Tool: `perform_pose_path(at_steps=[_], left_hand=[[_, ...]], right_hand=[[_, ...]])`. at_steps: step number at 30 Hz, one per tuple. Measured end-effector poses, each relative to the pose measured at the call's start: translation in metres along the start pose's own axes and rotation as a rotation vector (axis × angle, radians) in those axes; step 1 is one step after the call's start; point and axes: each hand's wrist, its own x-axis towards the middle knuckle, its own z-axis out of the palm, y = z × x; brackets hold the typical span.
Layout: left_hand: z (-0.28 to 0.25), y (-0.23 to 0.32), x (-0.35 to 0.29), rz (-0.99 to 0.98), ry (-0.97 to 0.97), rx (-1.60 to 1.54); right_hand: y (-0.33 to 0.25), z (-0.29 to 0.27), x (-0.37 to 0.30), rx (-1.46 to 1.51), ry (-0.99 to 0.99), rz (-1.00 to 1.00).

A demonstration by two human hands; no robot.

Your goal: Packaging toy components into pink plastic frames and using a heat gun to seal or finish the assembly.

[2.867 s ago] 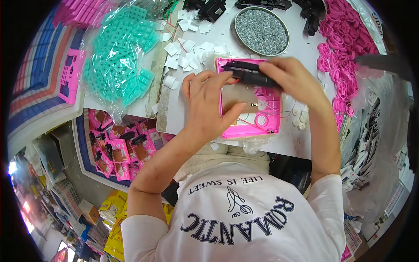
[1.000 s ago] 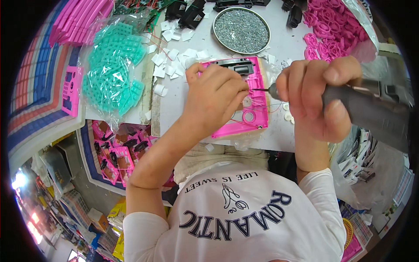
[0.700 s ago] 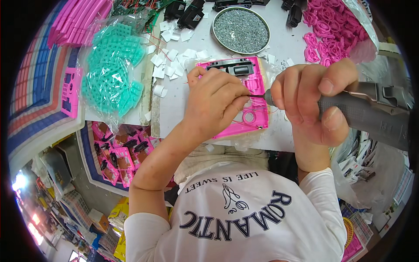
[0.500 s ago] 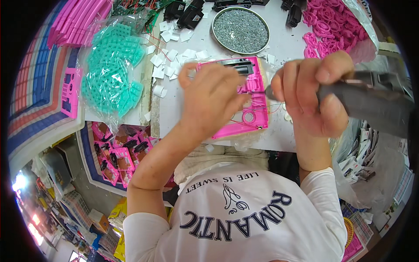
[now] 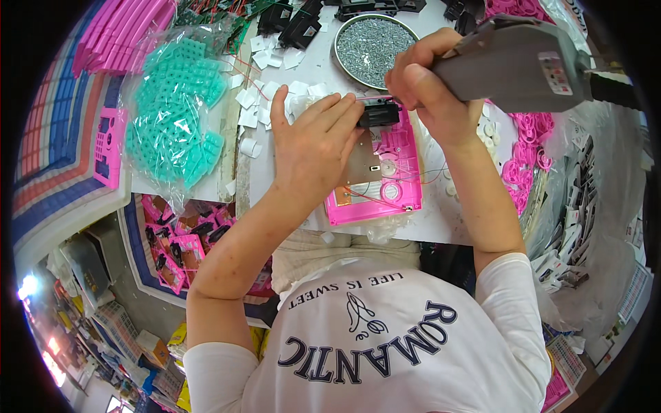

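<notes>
A pink plastic casing [image 5: 414,165] lies on the table in front of me, with a brown board [image 5: 358,160], thin wires and a black block-shaped part [image 5: 380,115] in it. My left hand [image 5: 313,144] rests flat across the casing's left side, fingers stretched and thumb apart. Closed round the front of a grey electric screwdriver [image 5: 509,65], my right hand [image 5: 435,86] is at the casing's far right corner, beside the black part. The tool lies nearly level, its body pointing right. Its tip is hidden behind my fingers.
A round tray of small screws [image 5: 337,51] stands just beyond the casing. White paper pieces [image 5: 249,146] are scattered to the left, next to a bag of turquoise keypads [image 5: 177,110]. Pink rings [image 5: 527,158] lie at right. Pink assemblies [image 5: 182,255] fill a bin below left.
My right hand has carried the screwdriver away from me and left, from the casing's right side to its far corner. My left hand has shifted slightly left and flattened, uncovering the brown board.
</notes>
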Motion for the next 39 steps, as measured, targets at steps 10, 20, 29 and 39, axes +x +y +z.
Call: perform_pose_path(at_steps=[10, 20, 29, 39], left_hand=[[-0.007, -0.016, 0.017, 0.042, -0.141, -0.217], [-0.247, -0.023, -0.140, -0.426, -0.484, 0.296], [-0.124, 0.015, -0.095, -0.121, -0.366, -0.205], [-0.008, 0.039, -0.060, 0.237, -0.386, -0.137]], right_hand=[[-0.022, -0.016, 0.029, 0.176, -0.160, 0.286], [-0.065, -0.179, -0.077, -1.750, 0.438, 0.631], [-0.069, -0.064, -0.112, -1.138, 0.344, 0.513], [-0.017, 0.019, -0.091, -1.486, -0.288, 0.259]])
